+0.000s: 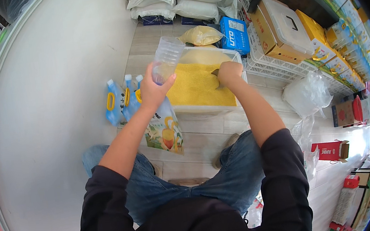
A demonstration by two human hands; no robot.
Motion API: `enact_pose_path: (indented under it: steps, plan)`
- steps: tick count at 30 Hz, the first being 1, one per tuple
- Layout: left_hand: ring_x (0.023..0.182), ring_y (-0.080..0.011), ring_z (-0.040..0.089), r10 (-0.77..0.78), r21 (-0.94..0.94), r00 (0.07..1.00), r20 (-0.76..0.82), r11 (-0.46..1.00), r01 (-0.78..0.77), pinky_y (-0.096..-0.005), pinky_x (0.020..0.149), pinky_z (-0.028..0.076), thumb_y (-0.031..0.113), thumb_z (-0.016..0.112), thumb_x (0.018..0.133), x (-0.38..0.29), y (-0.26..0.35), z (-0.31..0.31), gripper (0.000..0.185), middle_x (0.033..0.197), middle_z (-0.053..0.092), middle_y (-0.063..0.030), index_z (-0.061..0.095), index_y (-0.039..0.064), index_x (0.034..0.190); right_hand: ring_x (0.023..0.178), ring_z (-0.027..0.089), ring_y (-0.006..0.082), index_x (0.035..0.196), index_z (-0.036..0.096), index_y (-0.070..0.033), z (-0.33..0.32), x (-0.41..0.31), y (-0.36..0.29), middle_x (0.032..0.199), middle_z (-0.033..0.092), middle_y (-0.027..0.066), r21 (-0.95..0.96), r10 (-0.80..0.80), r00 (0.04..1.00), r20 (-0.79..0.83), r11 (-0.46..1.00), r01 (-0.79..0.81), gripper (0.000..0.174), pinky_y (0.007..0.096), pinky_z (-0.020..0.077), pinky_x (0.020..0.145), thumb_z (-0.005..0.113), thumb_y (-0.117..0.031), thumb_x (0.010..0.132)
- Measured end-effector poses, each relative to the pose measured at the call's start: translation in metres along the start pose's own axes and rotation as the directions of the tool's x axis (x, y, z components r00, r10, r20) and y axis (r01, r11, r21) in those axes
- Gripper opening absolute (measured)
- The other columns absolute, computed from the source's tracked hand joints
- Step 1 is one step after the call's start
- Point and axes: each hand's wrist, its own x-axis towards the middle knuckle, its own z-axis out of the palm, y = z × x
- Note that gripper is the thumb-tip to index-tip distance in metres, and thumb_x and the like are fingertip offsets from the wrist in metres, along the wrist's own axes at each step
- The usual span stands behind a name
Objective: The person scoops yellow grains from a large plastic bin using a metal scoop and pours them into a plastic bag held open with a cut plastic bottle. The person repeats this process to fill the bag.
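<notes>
My left hand (152, 90) grips a clear ribbed plastic piece, like a cut bottle (170, 49), tilted above a printed stand-up pouch (163, 132). The pouch hangs just below that hand; whether the fingers also hold it is hidden. My right hand (230, 72) is closed around a dark scoop-like tool (215, 73), mostly covered by the fist, at the surface of yellow grain (195, 83) resembling millet. A translucent plastic bin (237, 55) holds the grain. Left of my left hand stand several blue spouted pouches (111, 105) with yellow handles.
Behind the bin lie a bag of pale yellow grain (201, 35) and a blue carton (233, 35). White sacks (197, 6) are stacked farther back. White crates (264, 57) stand to the right, near plastic bags (309, 95). A white wall-like panel (51, 97) borders the left.
</notes>
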Motion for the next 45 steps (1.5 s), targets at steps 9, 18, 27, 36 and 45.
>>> enact_pose_path:
  steps: [9, 18, 27, 36, 45]
  plan:
    - [0.068, -0.0173, 0.064, 0.104, 0.069, 0.994, -0.04, 0.992, -0.101, -0.0344, 0.066, 0.052, 0.039, 0.093, 0.08, -0.002, -0.016, -0.012, 0.064, 0.077, 0.067, -0.0028, 0.064, 0.011, 0.13, 0.114, 0.078, 0.0316, 0.12, 0.082, -0.011, 0.0, -0.008, -0.08, 0.121, 0.081, 0.0146, 0.393, -0.058, 0.989, 0.135, 0.92, 0.0, 0.045, 0.0428, 0.0614, 0.092, 0.072, -0.044, 0.092]
    - [0.069, -0.0177, 0.066, 0.014, 0.119, 1.0, 0.028, 0.993, -0.018, -0.0349, 0.065, 0.054, 0.039, 0.092, 0.08, -0.004, -0.011, -0.022, 0.066, 0.079, 0.068, -0.0027, 0.063, 0.01, 0.132, 0.098, 0.079, 0.0312, 0.103, 0.086, -0.011, 0.0, -0.014, -0.018, 0.102, 0.082, 0.0136, 0.594, -0.11, 0.989, 0.099, 0.804, 0.029, 0.043, 0.0421, 0.06, 0.085, 0.072, -0.049, 0.09]
    - [0.071, -0.0247, 0.07, 0.035, 0.341, 0.977, 0.213, 0.934, -0.108, -0.0391, 0.067, 0.056, 0.046, 0.09, 0.079, -0.003, -0.002, -0.033, 0.076, 0.079, 0.07, -0.0049, 0.061, 0.015, 0.142, 0.073, 0.072, 0.0215, 0.093, 0.085, -0.008, -0.038, -0.055, 0.088, 0.077, 0.076, 0.0056, 0.711, -0.072, 0.997, -0.021, 0.7, 0.065, 0.037, 0.0373, 0.0543, 0.072, 0.07, -0.042, 0.094]
    - [0.065, -0.0261, 0.069, 0.064, 0.442, 0.932, 0.356, 0.867, -0.228, -0.0398, 0.063, 0.054, 0.046, 0.089, 0.074, -0.007, -0.011, -0.048, 0.075, 0.072, 0.067, -0.0058, 0.063, 0.016, 0.138, 0.073, 0.071, 0.0262, 0.091, 0.082, -0.007, -0.059, -0.058, 0.109, 0.077, 0.074, 0.01, 0.764, -0.108, 0.973, -0.203, 0.605, 0.226, 0.04, 0.04, 0.0532, 0.07, 0.07, -0.044, 0.096]
    - [0.069, -0.0276, 0.071, 0.125, 0.38, 0.841, 0.527, 0.851, -0.364, -0.0412, 0.066, 0.056, 0.043, 0.089, 0.072, -0.012, 0.009, -0.034, 0.074, 0.076, 0.069, -0.0071, 0.064, 0.018, 0.138, 0.066, 0.063, 0.0335, 0.074, 0.073, -0.006, -0.093, -0.082, 0.088, 0.066, 0.066, 0.0124, 0.569, -0.239, 0.897, -0.371, 0.705, 0.423, 0.054, 0.0448, 0.0486, 0.063, 0.066, -0.052, 0.102]
